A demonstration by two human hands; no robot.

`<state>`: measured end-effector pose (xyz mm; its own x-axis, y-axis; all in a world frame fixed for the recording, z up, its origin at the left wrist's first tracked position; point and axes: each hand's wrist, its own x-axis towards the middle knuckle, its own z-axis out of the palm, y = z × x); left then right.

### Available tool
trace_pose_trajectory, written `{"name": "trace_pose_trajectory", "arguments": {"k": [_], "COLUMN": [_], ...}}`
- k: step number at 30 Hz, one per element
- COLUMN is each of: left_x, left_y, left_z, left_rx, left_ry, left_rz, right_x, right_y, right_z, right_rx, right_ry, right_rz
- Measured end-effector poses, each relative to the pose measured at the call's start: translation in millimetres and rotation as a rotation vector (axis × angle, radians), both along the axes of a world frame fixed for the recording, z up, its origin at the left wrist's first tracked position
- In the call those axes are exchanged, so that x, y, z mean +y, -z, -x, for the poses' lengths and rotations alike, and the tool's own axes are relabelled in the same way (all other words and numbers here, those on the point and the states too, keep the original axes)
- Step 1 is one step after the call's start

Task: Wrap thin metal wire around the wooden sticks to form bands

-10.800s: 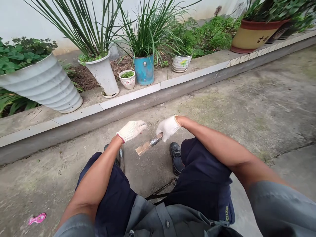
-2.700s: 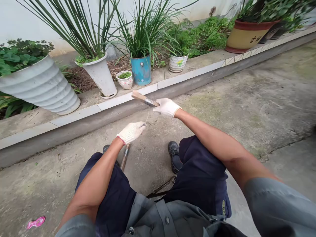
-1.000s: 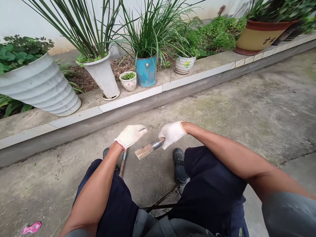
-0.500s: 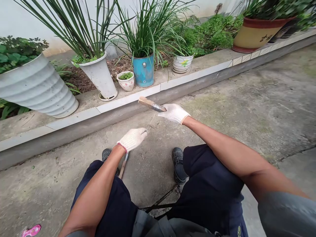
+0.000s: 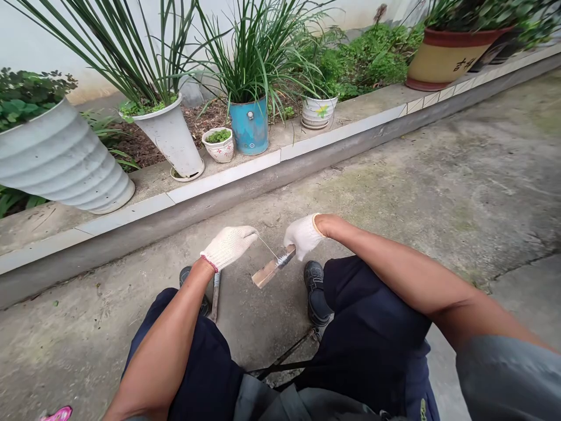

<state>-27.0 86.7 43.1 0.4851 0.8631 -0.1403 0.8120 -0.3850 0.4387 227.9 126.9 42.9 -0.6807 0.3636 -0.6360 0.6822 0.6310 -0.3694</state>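
My right hand (image 5: 302,237), in a white knit glove, is closed round one end of a short wooden stick (image 5: 265,273). A band of thin, pale string is wound about the stick close to my fingers. From this band a taut length of string (image 5: 267,245) runs up and left to my left hand (image 5: 232,245). That hand, gloved too, pinches the string between thumb and fingers. On the ground by my left shoe lies another wooden stick (image 5: 215,297) with a greyish wrapped part at its upper end.
A low tiled ledge (image 5: 223,182) crosses ahead, bearing a ribbed white pot (image 5: 74,161), a tall white pot (image 5: 169,137), a small pot (image 5: 219,149), a blue bucket (image 5: 249,128) and a yellow pot (image 5: 449,61). A pink object (image 5: 59,414) lies at lower left on concrete.
My right hand has come down and turned over, so the stick now points down and left below the string instead of up and left. My left hand has shifted only slightly, still pinching the string.
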Motion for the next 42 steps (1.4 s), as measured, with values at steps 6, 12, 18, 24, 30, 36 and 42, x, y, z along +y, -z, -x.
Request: {"name": "trace_pose_trajectory", "arguments": {"k": [6, 12, 18, 24, 30, 36, 42], "left_x": [1.0, -2.0, -8.4, -5.7, -8.1, -10.3, -16.3], "left_y": [7.2, 11.4, 5.7, 8.8, 5.0, 3.4, 5.0], "left_z": [-1.9, -5.0, -12.9, -5.7, -1.7, 4.7, -1.2], "left_rx": [-0.005, 0.021, 0.071, 0.061, 0.05, -0.025, -0.062], "left_ry": [-0.006, -0.053, -0.035, -0.038, 0.022, 0.076, -0.04], "left_rz": [0.034, -0.028, 0.016, -0.061, -0.018, 0.016, -0.014], "right_x": [-6.9, 12.3, 28.4, 15.6, -12.1, -8.7, -0.4], "right_y": [-23.0, -23.9, -13.2, -3.8, -5.3, -21.3, -40.6], "right_z": [0.3, 2.7, 1.5, 14.6, 20.6, -1.1, -1.7], "right_rx": [0.277, 0.344, 0.132, -0.258, -0.112, 0.145, 0.354], "right_ry": [0.168, 0.56, 0.668, 0.415, -0.033, 0.07, 0.53], "right_rz": [0.006, -0.295, -0.582, -0.482, -0.234, 0.02, -0.064]}}
